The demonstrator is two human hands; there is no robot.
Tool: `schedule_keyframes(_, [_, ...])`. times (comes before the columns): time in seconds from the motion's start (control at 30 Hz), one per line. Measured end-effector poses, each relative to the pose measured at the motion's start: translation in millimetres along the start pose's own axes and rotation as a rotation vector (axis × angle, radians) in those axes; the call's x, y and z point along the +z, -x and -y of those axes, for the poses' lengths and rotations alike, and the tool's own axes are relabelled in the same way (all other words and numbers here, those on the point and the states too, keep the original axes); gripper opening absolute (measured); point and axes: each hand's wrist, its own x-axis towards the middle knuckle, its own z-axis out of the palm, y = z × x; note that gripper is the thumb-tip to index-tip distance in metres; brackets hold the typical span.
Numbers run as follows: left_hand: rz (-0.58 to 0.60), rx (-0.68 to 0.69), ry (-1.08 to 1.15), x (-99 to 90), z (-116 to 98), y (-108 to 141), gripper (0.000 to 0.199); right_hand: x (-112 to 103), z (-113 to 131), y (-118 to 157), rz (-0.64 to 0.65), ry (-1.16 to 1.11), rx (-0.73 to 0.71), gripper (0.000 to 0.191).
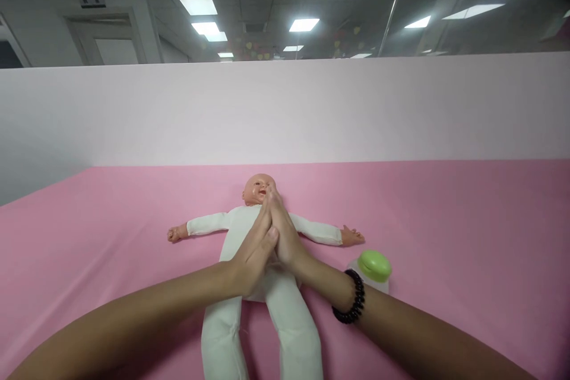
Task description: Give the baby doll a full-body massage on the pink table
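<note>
A baby doll (pixel 236 231) with a white cloth body lies on its back on a pink sheet, arms spread wide and head away from me. Above its torso, my left hand (pixel 255 252) and my right hand (pixel 284 231) are pressed palm to palm. The fingers of both are stretched out straight and point toward the doll's head. Neither hand holds an object. Part of the doll's chest and one side of its face are hidden behind them. A black coiled band (pixel 356 303) circles my right wrist.
Right of the doll stands a whitish container with a light green lid (pixel 374 265), partly covered by my right forearm. The pink sheet (pixel 467 237) has soft creases at the left. A white low wall (pixel 285 113) borders the far side, with glass above it.
</note>
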Motion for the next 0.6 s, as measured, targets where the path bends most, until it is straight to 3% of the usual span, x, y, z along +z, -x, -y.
schedule_keyframes(0.1, [0.102, -0.059, -0.323, -28.2, 17, 7, 0.067, -21, -28, 5, 0.035, 0.016, -0.068, 0.063])
schedule_keyframes(0.17, [0.232, -0.086, -0.499, -46.7, 26, 5, 0.068, -31, -46, 6, 0.139, 0.124, -0.163, 0.057])
schedule_keyframes(0.27, [0.438, -0.046, -0.591, -62.4, 33, 0, 0.075, -41, -62, 7, 0.268, 0.291, -0.239, 0.060])
schedule_keyframes(0.33, [0.478, -0.029, -0.613, -64.2, 35, -2, 0.077, -44, -66, 6, 0.289, 0.392, -0.224, 0.067])
schedule_keyframes(0.47, [0.355, -0.165, -0.590, -58.0, 47, -2, 0.078, -45, -67, 3, 0.281, 0.523, -0.120, 0.065])
schedule_keyframes(0.6, [0.064, -0.402, -0.435, -52.7, 68, 5, 0.079, -44, -74, 8, 0.133, 0.569, 0.030, 0.072])
